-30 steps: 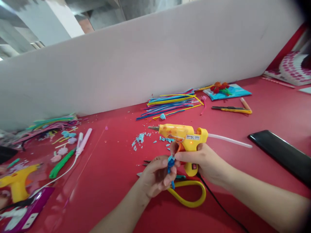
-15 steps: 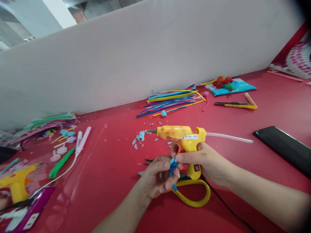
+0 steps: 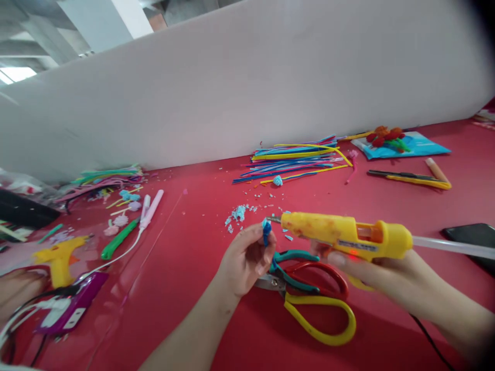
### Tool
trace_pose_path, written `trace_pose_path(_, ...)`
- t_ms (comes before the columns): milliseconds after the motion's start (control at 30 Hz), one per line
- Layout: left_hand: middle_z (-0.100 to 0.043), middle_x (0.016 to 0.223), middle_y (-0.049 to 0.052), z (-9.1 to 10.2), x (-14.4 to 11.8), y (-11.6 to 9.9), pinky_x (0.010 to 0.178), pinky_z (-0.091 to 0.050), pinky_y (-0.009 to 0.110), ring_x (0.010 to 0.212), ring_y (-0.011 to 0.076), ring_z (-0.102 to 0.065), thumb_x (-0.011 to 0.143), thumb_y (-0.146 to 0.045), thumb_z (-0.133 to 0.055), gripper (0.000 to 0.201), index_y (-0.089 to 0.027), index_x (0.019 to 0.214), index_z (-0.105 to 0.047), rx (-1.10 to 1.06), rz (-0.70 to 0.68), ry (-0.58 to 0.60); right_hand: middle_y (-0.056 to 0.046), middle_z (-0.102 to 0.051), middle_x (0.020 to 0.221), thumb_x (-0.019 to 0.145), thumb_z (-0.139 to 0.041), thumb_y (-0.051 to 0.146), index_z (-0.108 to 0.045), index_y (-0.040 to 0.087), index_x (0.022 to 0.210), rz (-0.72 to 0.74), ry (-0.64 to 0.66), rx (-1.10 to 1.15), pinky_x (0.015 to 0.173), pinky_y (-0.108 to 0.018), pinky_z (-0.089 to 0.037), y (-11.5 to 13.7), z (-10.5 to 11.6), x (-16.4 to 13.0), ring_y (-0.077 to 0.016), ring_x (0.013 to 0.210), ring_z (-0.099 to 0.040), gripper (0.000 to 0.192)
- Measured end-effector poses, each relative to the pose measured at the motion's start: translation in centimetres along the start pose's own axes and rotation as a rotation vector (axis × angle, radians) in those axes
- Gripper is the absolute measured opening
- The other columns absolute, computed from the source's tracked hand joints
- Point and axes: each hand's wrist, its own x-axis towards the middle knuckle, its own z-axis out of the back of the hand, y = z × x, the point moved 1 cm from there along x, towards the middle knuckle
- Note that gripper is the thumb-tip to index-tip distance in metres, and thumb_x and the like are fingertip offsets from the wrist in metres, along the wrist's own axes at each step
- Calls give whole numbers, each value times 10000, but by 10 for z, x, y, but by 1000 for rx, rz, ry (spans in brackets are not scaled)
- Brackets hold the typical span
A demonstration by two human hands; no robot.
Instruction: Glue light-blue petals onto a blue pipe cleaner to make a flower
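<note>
My left hand (image 3: 249, 257) pinches a small blue pipe-cleaner piece (image 3: 266, 232) with a light blue top, held upright between thumb and fingers. My right hand (image 3: 371, 273) is wrapped round the handle of a yellow glue gun (image 3: 328, 229), whose indicator glows red. Its metal nozzle points left, at or very close to the top of the blue piece; I cannot tell if they touch. A clear glue stick (image 3: 452, 245) sticks out of the gun's rear. Below the hands lie scissors with yellow and red handles (image 3: 336, 335) and teal-handled pliers (image 3: 296, 255).
Light blue fluff scraps (image 3: 238, 213) lie behind my left hand. Farther back is a bundle of coloured pipe cleaners (image 3: 297, 154). A phone (image 3: 472, 239) is at the right. At the left are another yellow glue gun (image 3: 60, 260), a purple power strip (image 3: 83, 301) and another person's hand (image 3: 23, 291).
My right hand has lifted the glue gun, moved right and brought its nozzle to the blue piece. My left hand has turned the piece upright. The view has shifted left.
</note>
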Motion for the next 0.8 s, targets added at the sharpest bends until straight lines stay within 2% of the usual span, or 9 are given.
trace_pose_path(133, -584, 445, 10, 0, 0, -3, 271, -299, 107, 289, 38, -442, 747, -303, -603, 230, -97, 667, -670, 63, -24, -71, 2, -690, 767, 796, -589, 407, -679, 247, 904, 39, -1, -16, 619, -188, -540, -3, -3, -1, -151, 696, -646, 213)
trace_pose_path(300, -597, 455, 12, 3, 0, -4, 270, -292, 116, 277, 37, -428, 751, -306, -595, 229, -105, 662, -660, 99, -57, -65, 19, -696, 768, 826, -559, 371, -689, 286, 925, 156, 58, -45, 623, -172, -540, -2, -4, 0, -134, 678, -641, 184)
trace_pose_path(500, -602, 463, 6, 3, 0, -5, 265, -270, 121, 270, 38, -431, 750, -316, -600, 223, -110, 687, -656, 135, -48, -79, 8, -683, 687, 783, -581, 484, -709, 270, 912, 54, -38, 9, 598, -189, -550, 7, -10, 1, -144, 645, -634, 281)
trace_pose_path(800, -599, 457, 8, 2, 0, -4, 264, -261, 120, 266, 38, -422, 743, -329, -604, 232, -111, 683, -653, 138, -27, -86, -15, -715, 869, 761, -579, 536, -693, 283, 1031, -56, -33, 57, 774, -299, -553, 6, -14, 0, -193, 777, -656, 387)
